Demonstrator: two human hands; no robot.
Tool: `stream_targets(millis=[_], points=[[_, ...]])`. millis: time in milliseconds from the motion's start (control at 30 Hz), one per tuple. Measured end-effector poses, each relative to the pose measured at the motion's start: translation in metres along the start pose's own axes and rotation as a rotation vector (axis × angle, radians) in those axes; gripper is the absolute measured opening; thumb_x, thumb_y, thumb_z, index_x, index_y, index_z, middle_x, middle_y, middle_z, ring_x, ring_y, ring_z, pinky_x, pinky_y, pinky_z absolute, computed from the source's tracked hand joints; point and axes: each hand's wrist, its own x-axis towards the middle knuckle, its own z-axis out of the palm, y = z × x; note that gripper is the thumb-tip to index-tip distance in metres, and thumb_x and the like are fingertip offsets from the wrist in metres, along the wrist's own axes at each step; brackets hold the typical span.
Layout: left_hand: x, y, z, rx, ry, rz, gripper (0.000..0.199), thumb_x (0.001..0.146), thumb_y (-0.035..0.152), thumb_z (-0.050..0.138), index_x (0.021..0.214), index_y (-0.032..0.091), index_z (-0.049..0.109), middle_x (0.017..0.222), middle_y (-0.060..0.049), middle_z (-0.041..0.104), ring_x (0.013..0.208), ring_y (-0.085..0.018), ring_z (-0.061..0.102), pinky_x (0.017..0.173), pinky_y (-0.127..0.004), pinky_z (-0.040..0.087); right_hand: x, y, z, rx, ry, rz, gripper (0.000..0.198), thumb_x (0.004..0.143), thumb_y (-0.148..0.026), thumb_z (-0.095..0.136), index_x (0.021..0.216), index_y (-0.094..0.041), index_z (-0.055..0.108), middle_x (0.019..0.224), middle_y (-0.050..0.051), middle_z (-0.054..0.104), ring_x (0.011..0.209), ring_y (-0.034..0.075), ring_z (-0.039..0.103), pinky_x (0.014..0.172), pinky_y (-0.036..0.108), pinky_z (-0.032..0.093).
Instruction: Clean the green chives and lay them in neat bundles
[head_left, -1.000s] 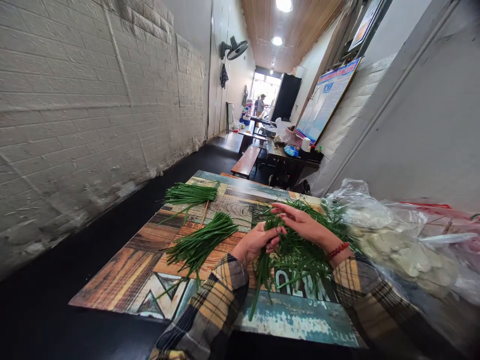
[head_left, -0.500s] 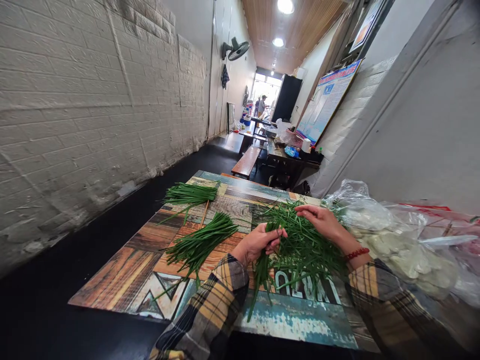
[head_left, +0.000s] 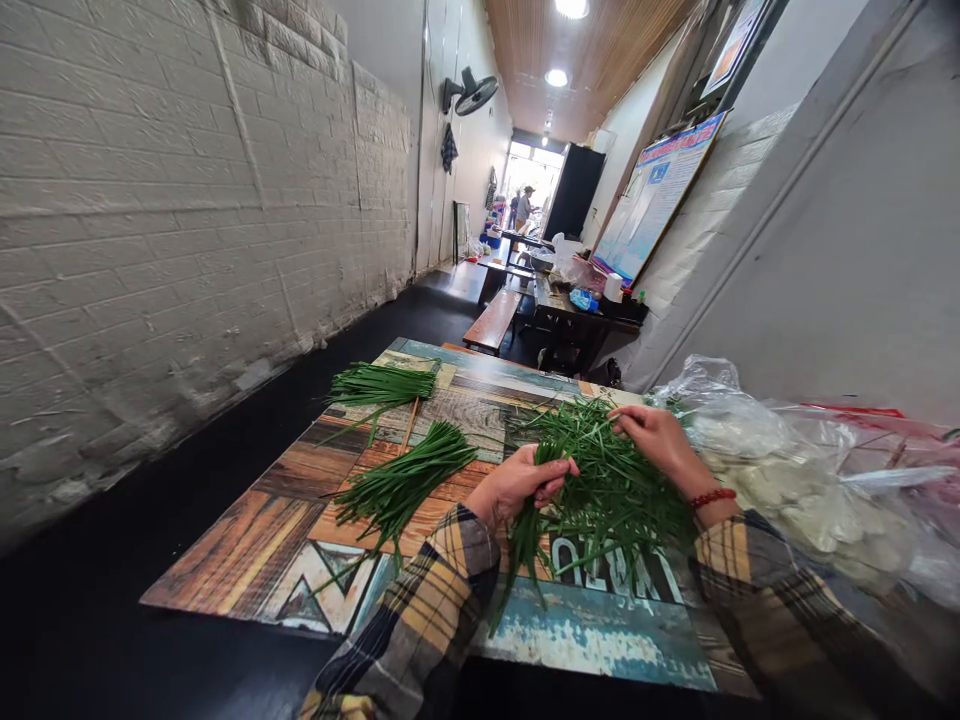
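My left hand [head_left: 521,484] is closed round a small bunch of green chives [head_left: 529,545], whose ends hang down toward the table's front edge. To its right, my right hand [head_left: 656,440] is at the upper side of a loose, tangled chive pile [head_left: 607,480]. Its thumb and fingertips are pinched together; whatever is between them is too small to make out. Left of my hands lies a neat bundle of chives [head_left: 409,480] with its ends lined up. Farther back is a second neat bundle [head_left: 382,385].
The wood-patterned table [head_left: 247,540] carries all the chives. Clear plastic bags [head_left: 795,470] with pale contents crowd its right side. Beyond stand a bench [head_left: 493,320] and a cluttered table [head_left: 574,310]. A brick-patterned wall [head_left: 187,220] runs along the left.
My right hand has moved slightly right over the loose pile, and its fingers have come together in a pinch. My left hand keeps its bunch in nearly the same place.
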Motion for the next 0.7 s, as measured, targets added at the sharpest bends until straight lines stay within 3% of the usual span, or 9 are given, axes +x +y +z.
stream_targets(millis=[100,167,300,433,567,700], points=[[-0.001,0.0,0.001,-0.003,-0.003,0.006,0.046,0.071,0.053,0.069,0.088,0.01,0.064,0.051,0.007,0.041,0.04,-0.003,0.032,0.039,-0.019,0.026,-0.003,0.006,-0.006,-0.116,0.034,-0.11,0.031,0.081,-0.025,0.05,0.104,-0.015,0.069,0.111,0.016,0.068,0.106,0.029,0.061,0.093,0.04,0.043],[-0.001,0.0,0.001,-0.015,-0.001,-0.005,0.045,0.07,0.052,0.07,0.087,0.011,0.063,0.051,0.006,0.042,0.04,-0.003,0.033,0.039,-0.019,0.027,-0.007,-0.003,-0.003,-0.098,0.033,-0.197,0.034,0.084,-0.027,0.049,0.11,-0.017,0.067,0.122,0.014,0.064,0.115,0.028,0.056,0.098,0.04,0.04],[0.001,-0.002,0.0,-0.052,-0.005,-0.001,0.043,0.07,0.049,0.071,0.087,0.011,0.063,0.05,0.006,0.043,0.04,-0.004,0.035,0.04,-0.019,0.028,-0.014,-0.036,0.014,0.118,-0.049,-0.258,0.034,0.089,-0.039,0.045,0.106,-0.022,0.068,0.11,0.006,0.069,0.104,0.022,0.062,0.093,0.037,0.046],[0.001,-0.005,-0.001,-0.068,-0.01,0.004,0.044,0.068,0.049,0.073,0.086,0.011,0.062,0.052,0.004,0.047,0.041,-0.005,0.039,0.041,-0.019,0.03,-0.02,-0.058,0.028,0.223,-0.111,-0.339,0.028,0.087,-0.037,0.049,0.094,-0.022,0.071,0.107,0.006,0.07,0.103,0.021,0.063,0.096,0.037,0.045],[0.001,-0.008,-0.002,-0.079,-0.009,0.013,0.046,0.066,0.05,0.075,0.086,0.01,0.063,0.056,0.003,0.051,0.043,-0.006,0.043,0.043,-0.02,0.034,-0.023,-0.057,0.03,0.262,-0.141,-0.289,0.027,0.084,-0.041,0.054,0.086,-0.021,0.073,0.106,0.008,0.071,0.102,0.024,0.063,0.096,0.041,0.045],[0.003,-0.01,0.001,-0.157,0.074,0.061,0.044,0.066,0.049,0.074,0.08,0.01,0.062,0.056,0.003,0.051,0.044,-0.005,0.041,0.044,-0.021,0.035,-0.028,-0.048,0.039,0.478,-0.056,-0.057,0.04,0.084,-0.047,0.054,0.113,-0.022,0.064,0.117,0.009,0.066,0.107,0.025,0.062,0.098,0.043,0.044]])
